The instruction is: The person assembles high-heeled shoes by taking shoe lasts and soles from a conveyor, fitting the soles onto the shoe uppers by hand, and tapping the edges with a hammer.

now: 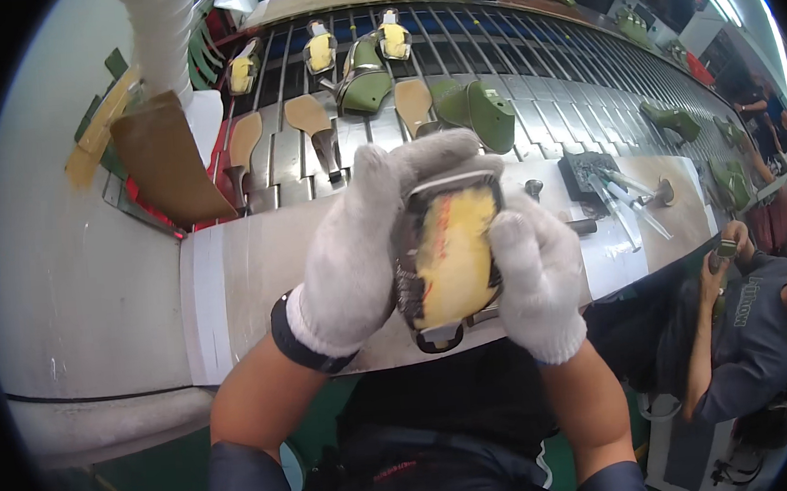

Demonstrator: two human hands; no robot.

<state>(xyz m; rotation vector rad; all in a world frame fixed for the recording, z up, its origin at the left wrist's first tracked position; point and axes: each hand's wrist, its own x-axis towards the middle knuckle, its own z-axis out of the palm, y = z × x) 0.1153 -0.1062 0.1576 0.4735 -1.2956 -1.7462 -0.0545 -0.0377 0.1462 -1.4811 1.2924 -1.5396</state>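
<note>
A shoe (454, 264) lies directly between the left hand (344, 249) and the right hand (540, 281), both gloved and clamped on its sides, so neither is nearer. Its yellow underside faces up toward the wearer, and its long axis runs away from the body, leaning slightly right at the far end; the left fingers curl across that end, while the right thumb presses along the right edge. Fingers beneath it are hidden, so how they support it I cannot tell. Beneath the grip is the near part of a pale table (260, 300). Just right of the right hand, and beyond it, are a dark block (578, 176) and a hammer (659, 194). Farther ahead of the grip, loose soles (309, 114) and a green shoe (491, 115) rest beside a metal rack (562, 51); well to the right, a co-worker (754, 316) holds a small green object (728, 248).
</note>
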